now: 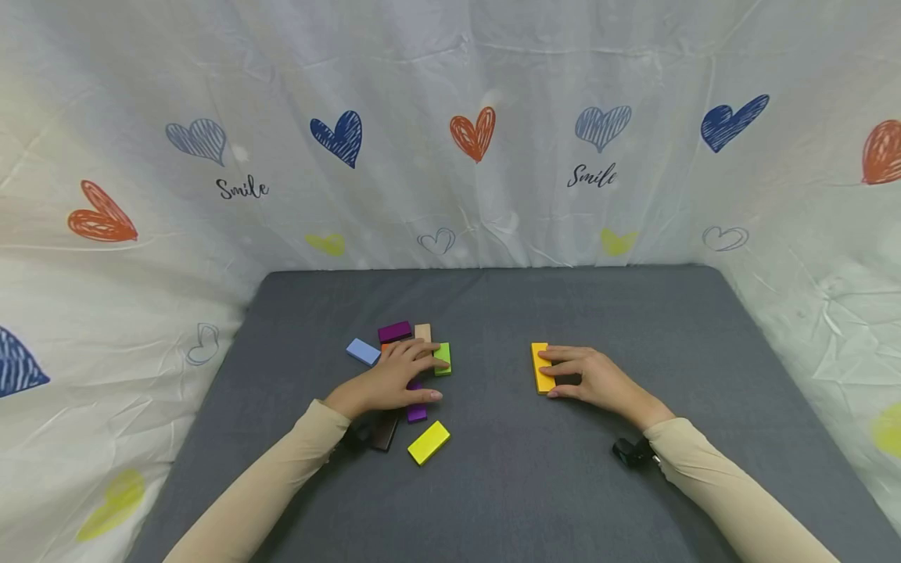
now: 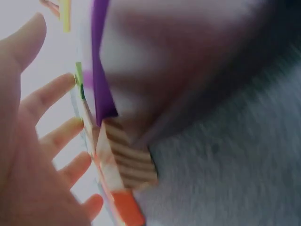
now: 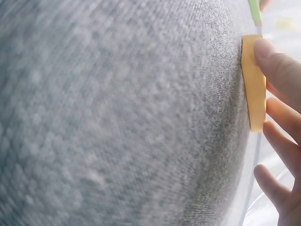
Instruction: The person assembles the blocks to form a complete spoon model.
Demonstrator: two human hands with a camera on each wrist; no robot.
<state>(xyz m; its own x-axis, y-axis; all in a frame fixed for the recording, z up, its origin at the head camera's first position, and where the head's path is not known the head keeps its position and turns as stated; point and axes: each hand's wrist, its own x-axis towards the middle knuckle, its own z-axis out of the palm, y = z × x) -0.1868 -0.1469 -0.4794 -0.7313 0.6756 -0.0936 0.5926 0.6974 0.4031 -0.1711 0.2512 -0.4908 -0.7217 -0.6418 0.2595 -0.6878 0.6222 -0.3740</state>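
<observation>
My left hand (image 1: 394,379) spreads its fingers over a loose group of small blocks at the left of the table. Its fingertips reach the green block (image 1: 443,360), while the thumb lies above a purple block (image 1: 418,412). Partly covered by this hand are a tan wooden block (image 1: 423,331) and an orange block (image 2: 128,207). On the right, my right hand (image 1: 598,379) rests its fingertips and thumb on an orange-yellow block (image 1: 542,375), which lies flat on the cloth. In the right wrist view, the thumb touches one end of that block.
Around the left hand lie a dark purple block (image 1: 394,331), a light blue block (image 1: 363,352), a dark brown block (image 1: 385,432) and a bright yellow block (image 1: 428,443). The grey table (image 1: 486,485) meets a white curtain (image 1: 415,62) printed with hearts.
</observation>
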